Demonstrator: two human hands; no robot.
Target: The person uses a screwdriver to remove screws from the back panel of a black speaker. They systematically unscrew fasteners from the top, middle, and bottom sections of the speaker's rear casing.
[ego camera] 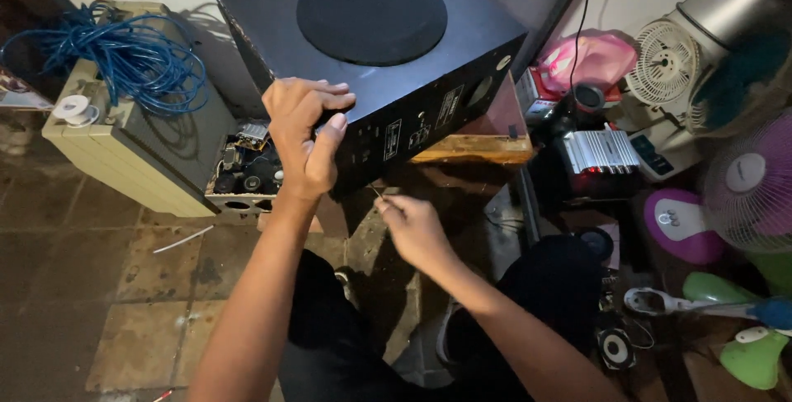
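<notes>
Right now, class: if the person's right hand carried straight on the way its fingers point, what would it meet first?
Probably the black speaker box: the right hand points up-left toward its lower front edge, just below the left hand. Depth is unclear.

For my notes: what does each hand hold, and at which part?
Left hand grips the black speaker box at its near corner edge. Right hand pinches something thin; what, cannot be told.
</notes>
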